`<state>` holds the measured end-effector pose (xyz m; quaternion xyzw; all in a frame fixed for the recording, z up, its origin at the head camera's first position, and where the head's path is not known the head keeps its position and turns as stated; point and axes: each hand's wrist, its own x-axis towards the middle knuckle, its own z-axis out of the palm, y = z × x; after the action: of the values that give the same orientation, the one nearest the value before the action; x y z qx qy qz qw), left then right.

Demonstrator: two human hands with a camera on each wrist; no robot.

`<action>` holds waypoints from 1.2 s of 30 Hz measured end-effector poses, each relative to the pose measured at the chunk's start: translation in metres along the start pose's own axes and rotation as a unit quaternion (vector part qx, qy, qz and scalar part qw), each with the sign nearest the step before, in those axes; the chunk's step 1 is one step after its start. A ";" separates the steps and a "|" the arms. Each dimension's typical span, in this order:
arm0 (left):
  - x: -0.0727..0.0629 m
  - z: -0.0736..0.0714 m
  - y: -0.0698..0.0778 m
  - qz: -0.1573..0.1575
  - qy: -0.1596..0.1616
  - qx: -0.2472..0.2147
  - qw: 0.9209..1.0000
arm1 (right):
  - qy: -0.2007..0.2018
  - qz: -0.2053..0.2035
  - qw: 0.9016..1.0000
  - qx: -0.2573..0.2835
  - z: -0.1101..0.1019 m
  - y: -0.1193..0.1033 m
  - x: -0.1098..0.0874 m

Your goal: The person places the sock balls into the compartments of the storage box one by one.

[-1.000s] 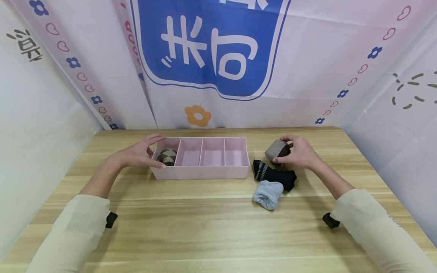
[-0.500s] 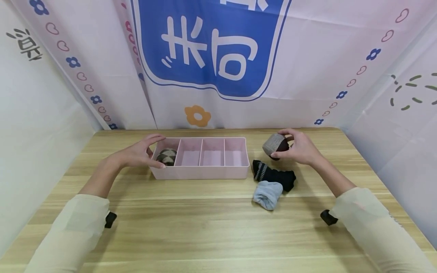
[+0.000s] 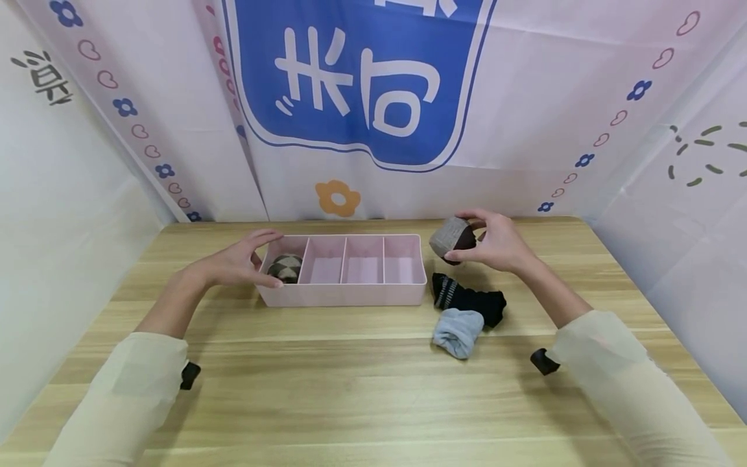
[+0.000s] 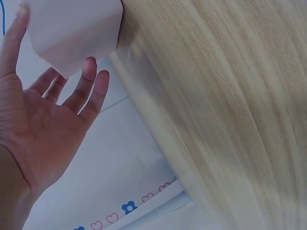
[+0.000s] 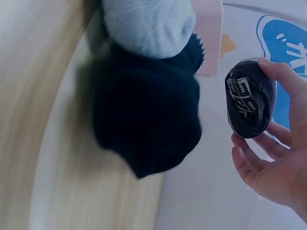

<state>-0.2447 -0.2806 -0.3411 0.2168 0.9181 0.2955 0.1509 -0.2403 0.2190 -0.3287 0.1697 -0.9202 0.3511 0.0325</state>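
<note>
A pink storage box (image 3: 344,295) with a row of compartments stands near the back of the table. My left hand (image 3: 236,263) grips its left end, thumb on the front rim and fingers at the back rim; the left wrist view shows this hand (image 4: 53,120) against the box's end wall (image 4: 81,33). In the leftmost compartment lies a checkered rolled sock (image 3: 286,267). Right of the box, my right hand (image 3: 496,243) pinches a grey and dark brown rolled sock (image 3: 452,239) between thumb and fingers, raised over the table. Its dark folded side (image 5: 249,100) faces the right wrist camera.
A black sock (image 3: 473,301) with a striped cuff lies right of the box. A light grey-blue rolled sock (image 3: 458,332) overlaps its front edge. Printed white cloth (image 3: 525,130) hangs behind the wooden table (image 3: 350,389) and along its sides.
My right hand has lifted the grey and brown rolled sock and carried it left toward the box. The left hand, the box and the other socks stay in place.
</note>
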 end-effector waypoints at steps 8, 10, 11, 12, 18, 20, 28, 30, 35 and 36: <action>0.001 0.000 -0.001 -0.003 -0.001 -0.003 1.000 | -0.006 -0.034 0.999 0.039 0.010 -0.016 0.011; 0.000 0.000 -0.001 -0.003 -0.002 -0.003 1.000 | -0.009 -0.039 0.998 0.045 0.013 -0.021 0.013; 0.000 0.000 -0.001 -0.002 -0.002 -0.004 1.000 | -0.012 -0.042 0.998 0.046 0.015 -0.024 0.015; 0.000 0.001 -0.002 -0.001 -0.003 -0.003 1.000 | -0.015 -0.045 0.998 0.047 0.017 -0.026 0.016; 0.001 0.000 -0.002 0.007 0.000 -0.002 1.000 | -0.026 -0.075 0.996 0.049 0.028 -0.046 0.026; 0.001 0.000 -0.002 0.007 0.002 -0.002 1.000 | -0.032 -0.082 0.995 0.051 0.032 -0.052 0.029; 0.002 0.002 -0.001 0.010 -0.001 -0.014 1.000 | -0.051 -0.094 0.992 0.067 0.048 -0.067 0.036; 0.002 0.002 -0.001 0.010 0.000 -0.014 1.000 | -0.058 -0.096 0.991 0.070 0.051 -0.070 0.039; 0.002 0.000 -0.001 0.008 0.001 -0.011 1.000 | -0.073 -0.102 0.988 0.084 0.058 -0.078 0.045; 0.002 0.000 -0.001 0.008 0.001 -0.011 1.000 | -0.078 -0.105 0.987 0.090 0.060 -0.080 0.046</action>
<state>-0.2463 -0.2805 -0.3418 0.2217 0.9132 0.3073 0.1498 -0.2533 0.1107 -0.3145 0.2942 -0.8616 0.4132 -0.0180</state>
